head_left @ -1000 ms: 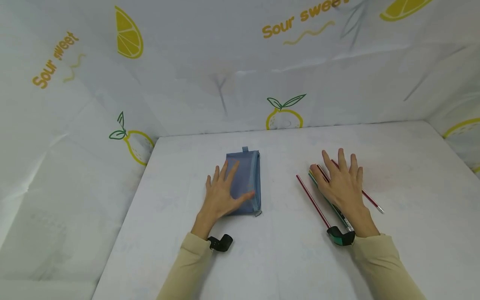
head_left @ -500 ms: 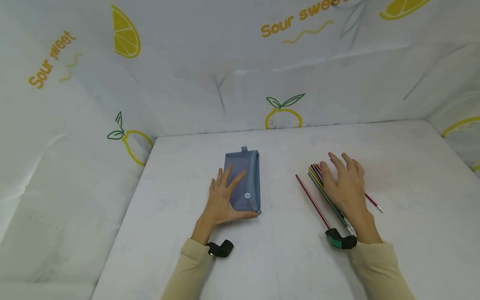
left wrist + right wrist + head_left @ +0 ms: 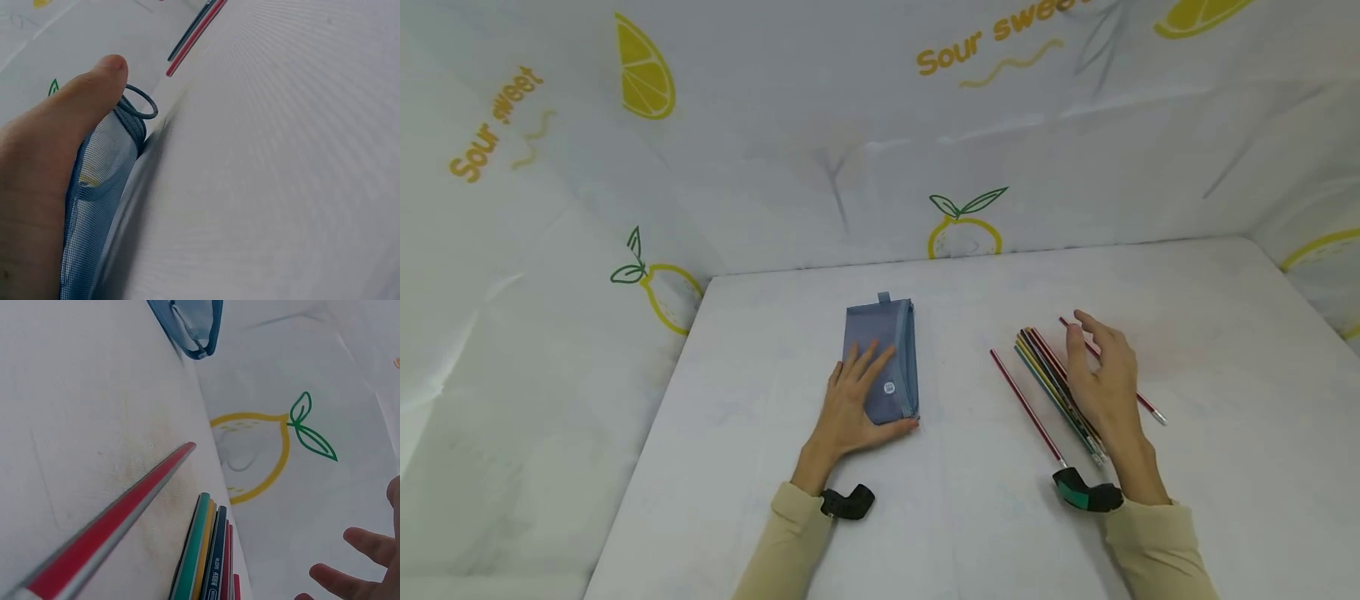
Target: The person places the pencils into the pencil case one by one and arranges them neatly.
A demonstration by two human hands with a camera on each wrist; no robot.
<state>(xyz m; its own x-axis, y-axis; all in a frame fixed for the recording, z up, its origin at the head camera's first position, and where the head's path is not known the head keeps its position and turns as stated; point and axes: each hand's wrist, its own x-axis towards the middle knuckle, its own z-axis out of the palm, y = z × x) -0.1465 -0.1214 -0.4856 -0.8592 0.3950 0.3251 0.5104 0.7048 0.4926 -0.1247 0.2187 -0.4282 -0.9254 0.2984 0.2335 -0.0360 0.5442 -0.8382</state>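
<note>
A blue mesh zip pouch (image 3: 868, 323) lies on the table left of centre. My left hand (image 3: 846, 408) rests on its lower left part with fingers spread, the thumb (image 3: 87, 94) along the bottom edge by the zip pull loop (image 3: 149, 106). The pouch's right side gapes a little. My right hand (image 3: 1107, 383) is beside a bundle of several pencils (image 3: 1047, 367), fingers loosely bent and holding nothing. The right wrist view shows green, yellow, dark and red pencils (image 3: 201, 547) in that bundle. The hand and wrist hide part of the bundle's right side.
One red pencil (image 3: 1022, 400) lies alone left of the bundle, its lower end close to the right wrist's black and green camera (image 3: 1086, 492). Another red pencil (image 3: 1150, 408) with a white tip passes behind the right hand. A lemon-print sheet (image 3: 775, 167) rises behind the white table (image 3: 955, 517).
My left thumb has slid from the pouch's zip side down to its bottom corner. My right hand has shifted right, off the pencil bundle, and its fingers have drawn in from spread to bent.
</note>
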